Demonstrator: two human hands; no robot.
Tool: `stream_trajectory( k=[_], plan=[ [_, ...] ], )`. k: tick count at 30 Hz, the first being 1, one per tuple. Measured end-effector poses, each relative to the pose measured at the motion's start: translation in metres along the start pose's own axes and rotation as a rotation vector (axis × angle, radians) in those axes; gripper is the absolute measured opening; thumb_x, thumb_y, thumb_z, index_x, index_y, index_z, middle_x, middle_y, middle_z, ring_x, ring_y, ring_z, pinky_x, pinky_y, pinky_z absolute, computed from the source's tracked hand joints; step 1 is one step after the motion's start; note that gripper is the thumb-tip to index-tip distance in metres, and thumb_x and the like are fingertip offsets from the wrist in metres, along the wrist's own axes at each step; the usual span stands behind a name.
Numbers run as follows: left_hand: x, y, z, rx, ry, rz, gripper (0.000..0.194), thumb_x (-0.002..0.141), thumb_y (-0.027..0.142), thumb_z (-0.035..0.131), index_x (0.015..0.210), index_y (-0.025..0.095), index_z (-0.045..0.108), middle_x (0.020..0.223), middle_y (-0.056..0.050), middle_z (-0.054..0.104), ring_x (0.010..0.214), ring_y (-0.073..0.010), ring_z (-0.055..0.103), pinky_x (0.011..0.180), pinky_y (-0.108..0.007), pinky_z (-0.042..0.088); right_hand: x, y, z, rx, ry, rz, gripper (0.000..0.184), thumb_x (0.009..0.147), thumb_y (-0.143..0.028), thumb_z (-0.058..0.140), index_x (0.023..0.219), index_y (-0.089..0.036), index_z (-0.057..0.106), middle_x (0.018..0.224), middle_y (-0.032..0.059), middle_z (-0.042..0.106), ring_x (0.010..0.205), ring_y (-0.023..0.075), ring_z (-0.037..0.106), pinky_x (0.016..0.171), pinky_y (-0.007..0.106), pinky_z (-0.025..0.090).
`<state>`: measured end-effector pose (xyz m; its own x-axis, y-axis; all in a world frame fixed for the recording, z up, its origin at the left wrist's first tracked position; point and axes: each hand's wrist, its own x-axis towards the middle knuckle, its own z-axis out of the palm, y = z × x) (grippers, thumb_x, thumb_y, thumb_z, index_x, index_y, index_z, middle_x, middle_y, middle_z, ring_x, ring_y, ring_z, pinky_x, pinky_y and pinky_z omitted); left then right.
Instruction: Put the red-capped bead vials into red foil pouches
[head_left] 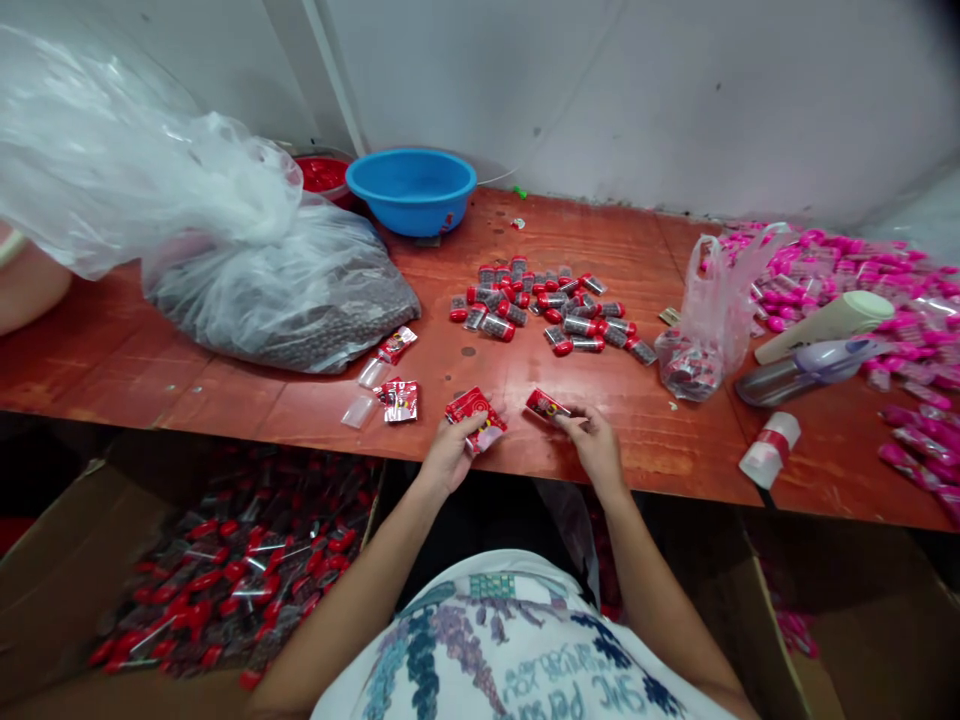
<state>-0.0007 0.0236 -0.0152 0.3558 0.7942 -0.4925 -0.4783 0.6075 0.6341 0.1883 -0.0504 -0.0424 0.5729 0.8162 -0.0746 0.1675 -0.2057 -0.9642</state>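
Near the table's front edge, my left hand (450,452) is closed on red printed labels (475,416), its thumb lying over them. To its right, my right hand (595,446) pinches one end of a small red printed tube (546,405), held tilted just above the tabletop. What is inside this tube cannot be seen. Left of my hands lie more red printed labels (400,400) and clear plastic sleeves (359,410). Beyond my hands, many small clear containers with red caps and dark contents (581,326) are spread in a loose pile.
A big clear bag of dark beads (300,300) lies at left, beside a blue basin (411,190). At right are a thin plastic bag (697,350), a bottle (795,370), a white roll (770,450) and pink items (817,275). A cardboard box (67,540) of red-capped containers stands below.
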Motion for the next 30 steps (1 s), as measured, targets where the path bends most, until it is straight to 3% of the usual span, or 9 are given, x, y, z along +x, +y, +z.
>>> stream_trajectory(
  k=[3, 7, 12, 18, 20, 23, 25, 27, 30],
  plan=[
    [0.001, -0.001, 0.003, 0.02, 0.008, 0.036, 0.035, 0.062, 0.012, 0.077, 0.096, 0.012, 0.067, 0.09, -0.013, 0.073, 0.08, -0.0224, 0.069, 0.073, -0.032, 0.055, -0.003, -0.007, 0.006, -0.173, 0.082, -0.195, 0.03, 0.077, -0.039, 0.064, 0.101, -0.022, 0.067, 0.101, 0.0068, 0.06, 0.071, 0.0172, 0.057, 0.069, 0.032, 0.047],
    [0.004, -0.009, 0.012, 0.028, 0.043, 0.12, 0.025, 0.056, 0.013, 0.081, 0.078, 0.011, 0.069, 0.073, -0.006, 0.072, 0.066, -0.0156, 0.067, 0.066, -0.025, 0.053, -0.015, -0.024, 0.041, -0.054, -0.169, -0.291, 0.024, 0.083, -0.029, 0.057, 0.106, -0.026, 0.063, 0.094, 0.0024, 0.064, 0.072, 0.0161, 0.059, 0.067, 0.028, 0.048],
    [0.01, -0.007, 0.014, 0.067, 0.055, 0.221, 0.025, 0.054, 0.012, 0.082, 0.076, 0.011, 0.07, 0.07, -0.003, 0.071, 0.061, -0.013, 0.066, 0.064, -0.022, 0.052, -0.005, -0.032, 0.062, -0.164, -0.197, -0.398, 0.028, 0.087, -0.022, 0.05, 0.113, -0.026, 0.059, 0.091, 0.0025, 0.069, 0.081, 0.0187, 0.065, 0.073, 0.028, 0.048],
    [0.018, 0.003, 0.017, -0.024, 0.125, 0.251, 0.026, 0.05, 0.01, 0.083, 0.072, 0.011, 0.069, 0.068, -0.002, 0.07, 0.061, -0.0132, 0.066, 0.064, -0.023, 0.053, 0.044, -0.032, 0.049, -0.471, -0.403, -0.579, 0.034, 0.092, -0.024, 0.043, 0.124, -0.032, 0.054, 0.087, -0.0011, 0.072, 0.076, 0.0168, 0.066, 0.067, 0.025, 0.047],
    [0.02, 0.006, 0.018, -0.081, 0.141, 0.219, 0.024, 0.052, 0.009, 0.082, 0.071, 0.012, 0.068, 0.068, -0.002, 0.069, 0.06, -0.0131, 0.065, 0.064, -0.025, 0.054, 0.075, -0.031, 0.038, -0.646, -0.287, -0.592, 0.032, 0.092, -0.022, 0.042, 0.119, -0.029, 0.059, 0.099, 0.001, 0.071, 0.087, 0.0176, 0.063, 0.077, 0.027, 0.047],
    [0.02, 0.013, 0.016, -0.193, 0.176, 0.15, 0.017, 0.059, 0.004, 0.077, 0.069, 0.012, 0.066, 0.065, 0.0, 0.067, 0.058, -0.0119, 0.064, 0.064, -0.026, 0.055, 0.121, -0.026, 0.019, -0.723, -0.189, -0.574, 0.036, 0.09, -0.017, 0.043, 0.123, -0.016, 0.058, 0.131, 0.0144, 0.055, 0.111, 0.0279, 0.05, 0.094, 0.041, 0.038],
    [0.019, 0.018, 0.014, -0.241, 0.2, 0.078, 0.012, 0.067, 0.002, 0.071, 0.068, 0.011, 0.064, 0.063, -0.001, 0.066, 0.057, -0.012, 0.063, 0.064, -0.028, 0.056, 0.14, -0.022, 0.011, -0.922, -0.233, -0.638, 0.04, 0.091, -0.012, 0.038, 0.126, -0.018, 0.056, 0.135, 0.0127, 0.051, 0.11, 0.0281, 0.047, 0.093, 0.041, 0.036],
    [0.017, 0.022, 0.012, -0.271, 0.225, 0.009, 0.011, 0.073, 0.001, 0.066, 0.067, 0.011, 0.064, 0.064, -0.002, 0.066, 0.057, -0.0124, 0.064, 0.064, -0.029, 0.057, 0.148, -0.02, 0.008, -1.052, -0.317, -0.702, 0.039, 0.092, -0.012, 0.038, 0.123, -0.02, 0.059, 0.131, 0.0112, 0.055, 0.106, 0.0271, 0.047, 0.089, 0.039, 0.036],
    [0.017, 0.026, 0.011, -0.319, 0.265, -0.074, 0.015, 0.078, 0.002, 0.061, 0.067, 0.012, 0.062, 0.064, -0.003, 0.066, 0.056, -0.0125, 0.063, 0.065, -0.031, 0.057, 0.142, -0.02, 0.015, -1.052, -0.451, -0.764, 0.026, 0.092, -0.022, 0.047, 0.11, -0.019, 0.066, 0.114, 0.0131, 0.063, 0.102, 0.026, 0.048, 0.088, 0.037, 0.035]
  ],
)
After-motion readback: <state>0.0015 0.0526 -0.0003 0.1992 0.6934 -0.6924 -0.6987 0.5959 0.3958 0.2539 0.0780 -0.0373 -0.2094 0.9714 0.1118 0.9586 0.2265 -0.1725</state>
